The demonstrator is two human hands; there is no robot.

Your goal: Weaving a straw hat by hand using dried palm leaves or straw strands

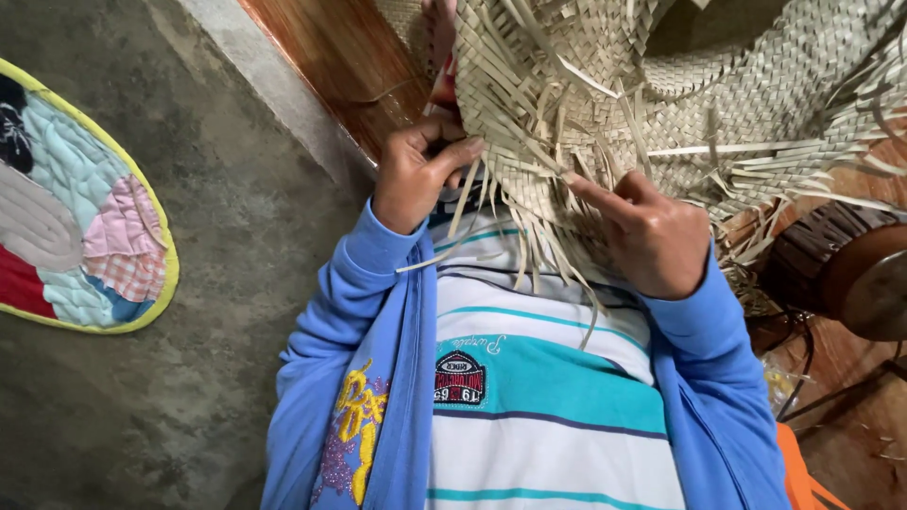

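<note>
Nearest the camera lay the person's own front: a white shirt (539, 416) with teal stripes and a small dark badge, under an open blue jacket (359, 378) with yellow lettering on one panel. The blue sleeves ran up from it to both hands.

The left hand (420, 170) was curled narrow, its thumb and fingers pinched on loose pale straw strips (463, 203) at the frayed edge of the woven piece. The right hand (652, 236) was also partly closed, the forefinger stretched out along the weave and the other fingers bent, pressing on strands at the same edge; whether it gripped a single strip could not be told.

The thing in hand, a woven straw mat (718, 104), hung just above and beyond both hands, filling the upper middle and right of the view. Its plaited part was tight and pale tan, and many unwoven ends (548, 227) trailed down from it over the shirt.

To the right, beyond the right sleeve, stood a dark round wooden object (850, 269), partly hidden by the straw. Behind the mat ran a reddish-brown wooden board (331, 57) beside a pale concrete ledge (274, 85). Farthest off at the left, on the grey concrete floor (189, 378), lay an oval patchwork rug (76, 217) edged in yellow.
</note>
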